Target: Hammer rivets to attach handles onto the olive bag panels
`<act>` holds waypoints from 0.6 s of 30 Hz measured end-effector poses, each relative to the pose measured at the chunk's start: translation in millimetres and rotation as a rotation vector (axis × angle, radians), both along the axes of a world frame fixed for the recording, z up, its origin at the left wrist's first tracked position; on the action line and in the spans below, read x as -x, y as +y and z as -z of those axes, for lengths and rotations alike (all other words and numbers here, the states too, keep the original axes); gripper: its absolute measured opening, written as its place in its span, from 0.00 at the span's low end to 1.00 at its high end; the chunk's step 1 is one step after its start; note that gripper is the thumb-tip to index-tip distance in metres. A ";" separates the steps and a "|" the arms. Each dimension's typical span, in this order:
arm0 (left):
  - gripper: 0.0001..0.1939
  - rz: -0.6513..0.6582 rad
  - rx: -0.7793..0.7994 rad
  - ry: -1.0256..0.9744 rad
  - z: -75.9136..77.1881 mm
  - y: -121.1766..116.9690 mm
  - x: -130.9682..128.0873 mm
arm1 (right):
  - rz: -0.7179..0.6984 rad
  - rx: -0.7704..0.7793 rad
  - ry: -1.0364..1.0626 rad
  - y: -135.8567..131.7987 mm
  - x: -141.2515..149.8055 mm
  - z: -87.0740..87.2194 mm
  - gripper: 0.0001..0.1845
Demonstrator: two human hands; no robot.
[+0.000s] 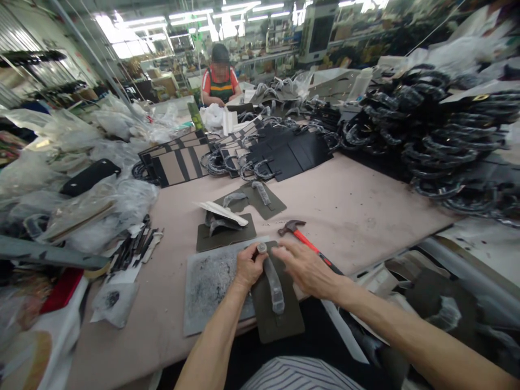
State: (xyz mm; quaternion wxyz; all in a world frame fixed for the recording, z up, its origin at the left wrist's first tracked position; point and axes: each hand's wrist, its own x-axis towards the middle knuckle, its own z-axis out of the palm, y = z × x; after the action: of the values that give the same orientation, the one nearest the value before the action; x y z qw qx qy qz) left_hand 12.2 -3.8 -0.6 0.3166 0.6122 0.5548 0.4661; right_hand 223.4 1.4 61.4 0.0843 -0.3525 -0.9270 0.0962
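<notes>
My left hand (248, 266) is closed around a short metal punch (262, 248), its round top showing between thumb and fingers. Under it lies an olive-brown bag panel (286, 319) with a plastic-wrapped handle (275, 287). The panel's upper part rests on a grey, scuffed board (205, 292), and its lower end hangs past the table edge. My right hand (305, 268) is beside the punch, over the panel's right side, fingers apart and slightly blurred; I see nothing in it. Just beyond it lies a claw hammer (306, 241) with a red and black handle.
More olive panels (266, 201) with wrapped handles lie ahead, one under a white piece (223, 212). Black panels (298, 151) are farther back. Wrapped handles (430, 141) pile up at right. Tools (136, 246) and plastic bags (117, 203) lie left. A person (220, 81) sits across.
</notes>
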 end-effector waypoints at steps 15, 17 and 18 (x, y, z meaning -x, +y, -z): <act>0.15 -0.408 -0.075 -0.554 -75.0 18.7 44.9 | 0.224 0.034 -0.215 -18.3 72.7 -41.6 0.10; 0.15 -0.392 -0.116 -0.497 -90.5 12.8 51.9 | 0.295 0.145 -0.161 -14.2 68.8 -46.8 0.15; 0.15 -0.381 -0.111 -0.474 -92.4 9.9 51.7 | 0.318 0.195 -0.124 -14.1 67.5 -45.0 0.20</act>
State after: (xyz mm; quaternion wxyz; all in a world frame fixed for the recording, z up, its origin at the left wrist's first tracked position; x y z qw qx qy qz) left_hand -39.5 6.1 91.8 0.3103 0.3874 0.5441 0.6764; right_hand 155.9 -12.7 106.4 0.0066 -0.5064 -0.8493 0.1492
